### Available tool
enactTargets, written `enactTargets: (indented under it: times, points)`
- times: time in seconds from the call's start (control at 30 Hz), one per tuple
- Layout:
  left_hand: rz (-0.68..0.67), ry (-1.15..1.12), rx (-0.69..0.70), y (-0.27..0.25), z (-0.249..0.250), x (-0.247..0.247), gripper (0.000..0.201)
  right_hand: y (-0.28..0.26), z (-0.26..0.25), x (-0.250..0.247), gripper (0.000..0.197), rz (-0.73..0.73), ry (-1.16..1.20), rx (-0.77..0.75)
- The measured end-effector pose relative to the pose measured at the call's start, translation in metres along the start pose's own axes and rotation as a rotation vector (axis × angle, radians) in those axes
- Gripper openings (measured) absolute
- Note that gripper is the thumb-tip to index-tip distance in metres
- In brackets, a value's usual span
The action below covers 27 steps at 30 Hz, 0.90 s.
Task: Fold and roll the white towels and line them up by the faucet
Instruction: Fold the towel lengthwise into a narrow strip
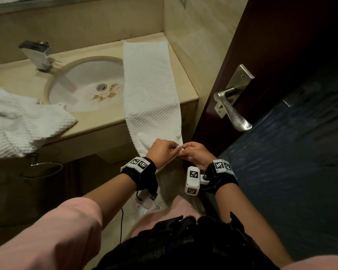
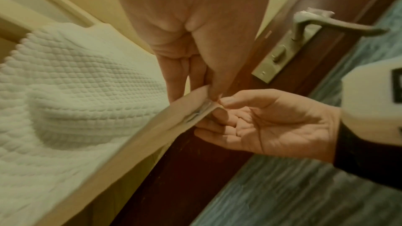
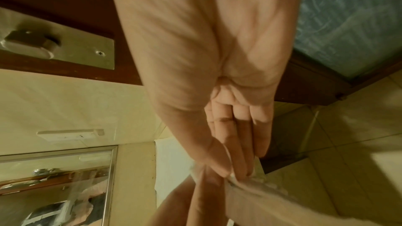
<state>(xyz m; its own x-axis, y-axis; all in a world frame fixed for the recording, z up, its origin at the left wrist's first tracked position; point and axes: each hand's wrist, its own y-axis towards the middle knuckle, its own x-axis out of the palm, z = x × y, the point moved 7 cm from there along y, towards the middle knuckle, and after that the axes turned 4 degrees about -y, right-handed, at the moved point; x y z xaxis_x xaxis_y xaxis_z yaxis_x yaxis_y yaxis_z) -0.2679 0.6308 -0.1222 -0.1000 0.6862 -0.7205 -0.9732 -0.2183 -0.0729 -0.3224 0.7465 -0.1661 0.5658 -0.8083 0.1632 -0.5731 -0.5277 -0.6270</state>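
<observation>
In the head view the desk fills the upper left of the frame, with the sink sunk into its middle and the faucet behind it toward the upper left. A folded towel lies on the desk to the right of the sink and hangs over the front edge toward the frame's centre, where the left hand and right hand meet at its lower end. A second towel lies on the desk at the left edge. The door handle is right of centre.
</observation>
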Motion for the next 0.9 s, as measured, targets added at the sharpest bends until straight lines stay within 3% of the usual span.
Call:
enactTargets:
  times: [0.23, 0.37, 0.43, 0.5, 0.6, 0.77, 0.9]
  points:
    - [-0.101, 0.079, 0.066, -0.007, 0.005, 0.018, 0.027, -0.004, 0.013, -0.006, 0.020, -0.008, 0.063, 0.020]
    - [-0.194, 0.081, 0.127, -0.011, 0.003, 0.029, 0.027, -0.005, 0.010, -0.005, 0.008, -0.035, 0.181, 0.069]
    - [-0.253, 0.046, 0.103, -0.011, 0.004, 0.032, 0.031, -0.003, 0.011, -0.005, 0.023, -0.028, 0.195, 0.088]
    - [-0.344, -0.018, 0.008, -0.010, 0.000, 0.036, 0.036, 0.000, 0.014, -0.008, 0.034, 0.002, 0.123, 0.100]
    - [-0.439, -0.117, -0.114, -0.008, -0.012, 0.035, 0.039, 0.003, 0.017, -0.010, 0.024, -0.007, 0.069, 0.152]
    - [-0.282, -0.069, -0.104, 0.022, -0.025, -0.002, 0.035, 0.006, 0.006, -0.026, 0.005, -0.002, -0.228, 0.294]
    - [-0.316, 0.036, -0.063, 0.065, -0.031, -0.013, 0.039, 0.009, -0.008, -0.038, 0.020, -0.026, -0.542, 0.361]
